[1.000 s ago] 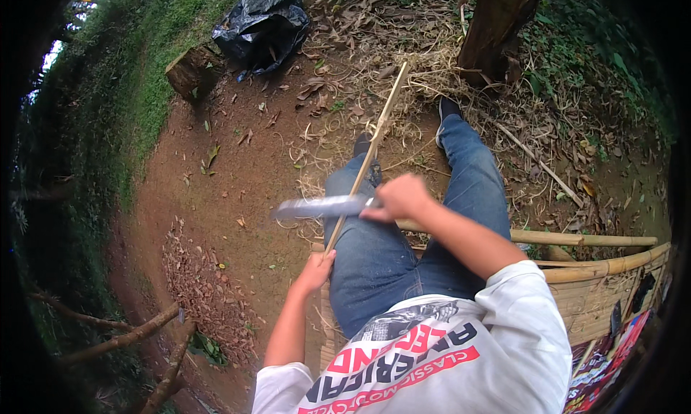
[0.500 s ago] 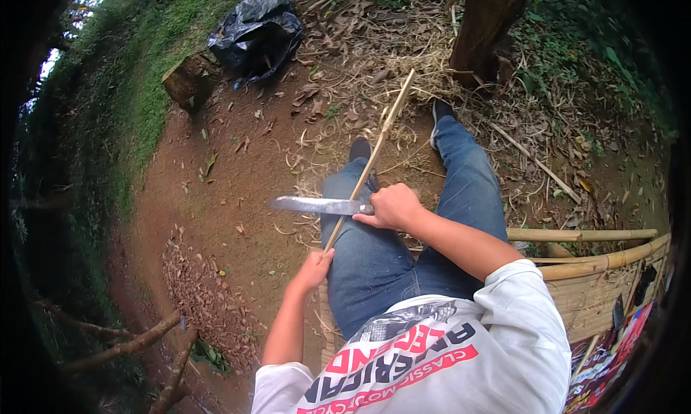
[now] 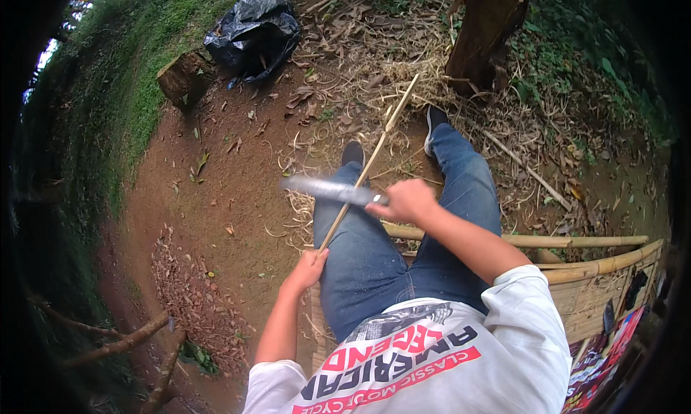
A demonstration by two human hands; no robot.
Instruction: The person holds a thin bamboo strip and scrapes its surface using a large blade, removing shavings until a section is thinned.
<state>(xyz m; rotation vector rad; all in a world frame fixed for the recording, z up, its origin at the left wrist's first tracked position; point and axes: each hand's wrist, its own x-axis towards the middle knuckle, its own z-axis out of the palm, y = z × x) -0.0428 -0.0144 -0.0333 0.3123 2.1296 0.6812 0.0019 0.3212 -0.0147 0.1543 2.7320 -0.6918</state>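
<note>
My left hand (image 3: pixel 310 269) is closed round the near end of a thin bamboo strip (image 3: pixel 376 151). The strip slants up and away over my left thigh, with a knobbly joint toward its far end. In my right hand (image 3: pixel 407 201) is the dark handle of a large knife (image 3: pixel 327 190). Its broad blade points left and crosses the strip just above my thigh, blurred by motion toward the tip. Whether the edge touches the strip I cannot tell.
Pale curled shavings (image 3: pixel 288 223) litter the soil round my feet. A tree trunk (image 3: pixel 482 43) stands beyond my right foot. Far left are a black plastic bag (image 3: pixel 252 36) and a cut stump (image 3: pixel 185 79). At my right is a bamboo bench (image 3: pixel 594 270); branches (image 3: pixel 122 346) rise lower left.
The knife has tilted, its tip swinging up and away, and my right hand has shifted slightly right. My left hand keeps its grip on the bamboo strip.
</note>
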